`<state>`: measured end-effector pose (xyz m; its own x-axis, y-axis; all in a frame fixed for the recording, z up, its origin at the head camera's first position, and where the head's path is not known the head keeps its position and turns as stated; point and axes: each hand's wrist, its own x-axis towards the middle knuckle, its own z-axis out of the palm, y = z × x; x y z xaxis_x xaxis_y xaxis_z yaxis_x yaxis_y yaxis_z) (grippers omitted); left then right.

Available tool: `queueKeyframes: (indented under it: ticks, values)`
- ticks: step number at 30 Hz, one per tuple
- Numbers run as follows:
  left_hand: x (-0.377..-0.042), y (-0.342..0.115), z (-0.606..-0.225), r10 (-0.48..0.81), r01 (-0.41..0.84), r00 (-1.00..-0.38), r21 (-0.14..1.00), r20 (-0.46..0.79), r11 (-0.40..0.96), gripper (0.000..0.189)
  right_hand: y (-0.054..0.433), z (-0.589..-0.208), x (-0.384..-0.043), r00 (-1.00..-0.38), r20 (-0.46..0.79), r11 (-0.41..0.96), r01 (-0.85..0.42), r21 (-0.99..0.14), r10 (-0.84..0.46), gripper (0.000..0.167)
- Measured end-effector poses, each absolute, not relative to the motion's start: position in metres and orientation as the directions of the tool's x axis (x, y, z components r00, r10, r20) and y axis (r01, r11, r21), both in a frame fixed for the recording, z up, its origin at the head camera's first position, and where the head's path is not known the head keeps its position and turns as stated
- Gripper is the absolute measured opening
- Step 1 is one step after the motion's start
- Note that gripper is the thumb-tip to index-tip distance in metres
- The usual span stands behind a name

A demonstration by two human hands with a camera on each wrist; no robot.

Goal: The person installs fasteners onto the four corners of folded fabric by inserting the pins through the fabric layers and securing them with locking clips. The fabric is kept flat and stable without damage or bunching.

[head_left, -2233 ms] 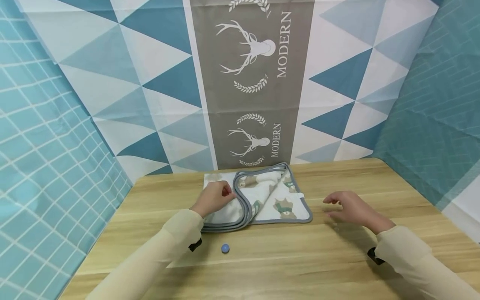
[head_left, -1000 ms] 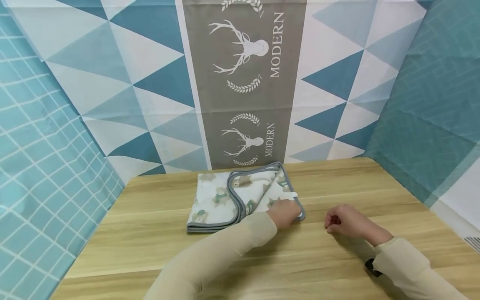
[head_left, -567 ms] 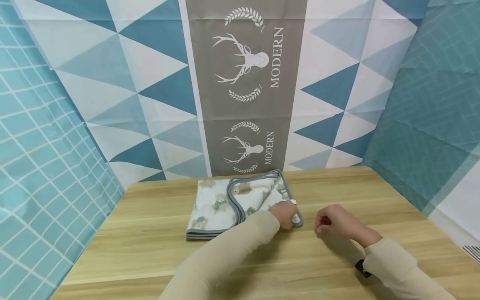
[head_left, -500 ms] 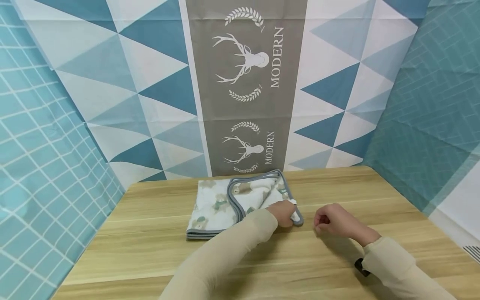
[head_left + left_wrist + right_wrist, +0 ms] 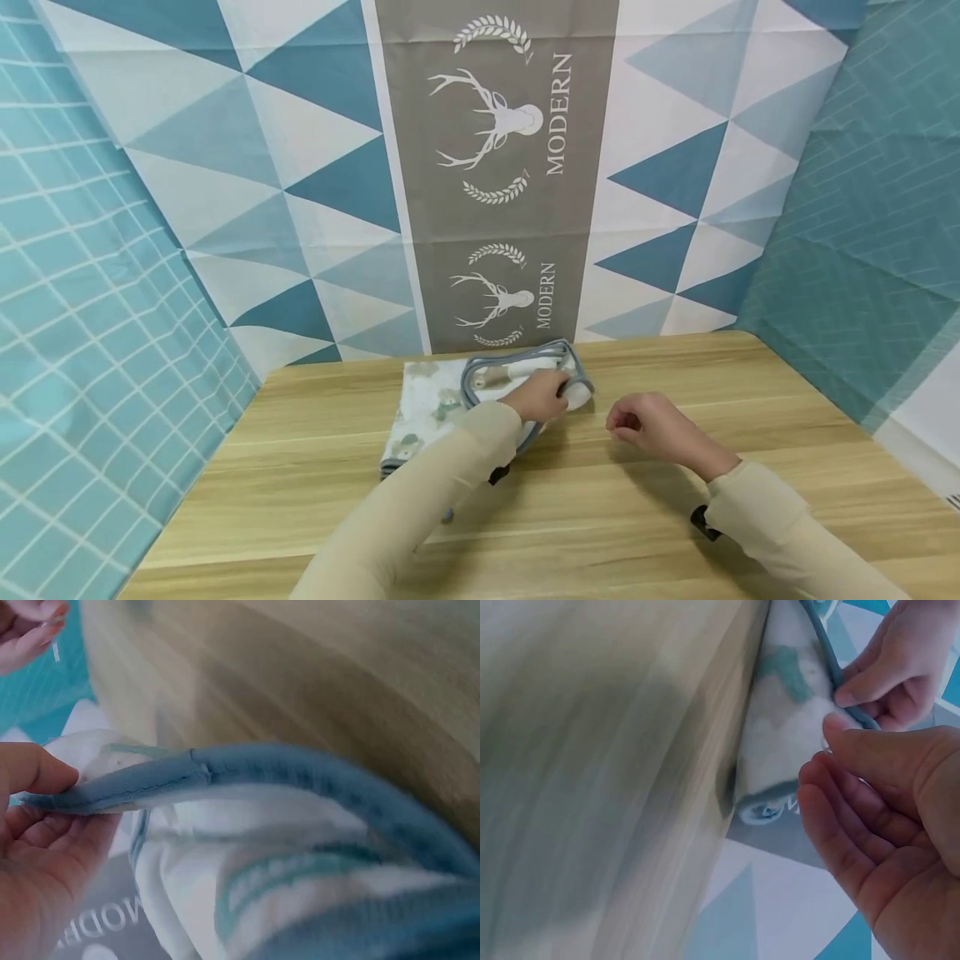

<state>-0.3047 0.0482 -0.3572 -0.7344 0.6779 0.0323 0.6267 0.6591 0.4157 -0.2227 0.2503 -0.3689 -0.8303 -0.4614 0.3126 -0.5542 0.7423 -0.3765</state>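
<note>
A white blanket (image 5: 433,404) with a bear print and grey-blue edging lies folded at the back of the table. My left hand (image 5: 536,397) pinches its edging (image 5: 142,782) between thumb and fingers, at the front right corner, which is raised and turned back. In the right wrist view the blanket's right side (image 5: 776,739) looks rolled over. To the right of the blanket, my right hand (image 5: 656,427) hovers over the wood with loosely curled fingers (image 5: 840,847) and nothing between them.
A small blue ball (image 5: 447,515) sits on the wooden table (image 5: 600,533) in front of the blanket, partly hidden by my left sleeve (image 5: 420,500). Patterned cloth (image 5: 517,208) hangs behind the table, with blue tiled-print cloth (image 5: 90,333) at the left.
My left hand crossed from the blanket's left part to its front right corner, gripped the edging and lifted it back and leftward. My right hand drifted a little left.
</note>
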Motion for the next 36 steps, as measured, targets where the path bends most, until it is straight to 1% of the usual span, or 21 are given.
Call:
queueKeyframes:
  ticks: [4,8,13,15,20,27,32,36]
  values:
    - [-0.309,0.033,-0.354,0.655,0.602,-0.748,0.521,0.103,0.605,0.022,0.241,-0.369,-0.229,-0.807,0.364,0.732,-0.582,-0.354,-0.465,0.006]
    - [-0.306,0.021,-0.355,0.630,0.568,-0.765,0.604,0.136,0.559,0.019,0.233,-0.368,-0.234,-0.791,0.410,0.714,-0.598,-0.364,-0.454,0.002]
    - [-0.301,0.014,-0.354,0.601,0.536,-0.783,0.662,0.157,0.525,0.015,0.223,-0.368,-0.242,-0.784,0.458,0.700,-0.600,-0.388,-0.419,0.006]
    - [-0.299,0.013,-0.353,0.593,0.534,-0.787,0.669,0.169,0.517,0.013,0.219,-0.367,-0.245,-0.779,0.469,0.687,-0.607,-0.398,-0.416,0.009]
    - [-0.298,0.013,-0.350,0.592,0.548,-0.782,0.668,0.195,0.504,0.007,0.210,-0.366,-0.252,-0.774,0.480,0.668,-0.616,-0.418,-0.414,0.008]
    - [-0.297,0.015,-0.348,0.594,0.544,-0.777,0.697,0.209,0.467,0.023,0.205,-0.364,-0.256,-0.783,0.494,0.659,-0.602,-0.452,-0.377,0.007]
    - [-0.296,0.016,-0.347,0.595,0.551,-0.774,0.694,0.216,0.464,0.024,0.204,-0.364,-0.259,-0.784,0.503,0.655,-0.599,-0.461,-0.364,0.007]
    - [-0.296,0.017,-0.347,0.598,0.561,-0.769,0.685,0.225,0.464,0.024,0.205,-0.365,-0.259,-0.770,0.522,0.645,-0.615,-0.454,-0.367,0.008]
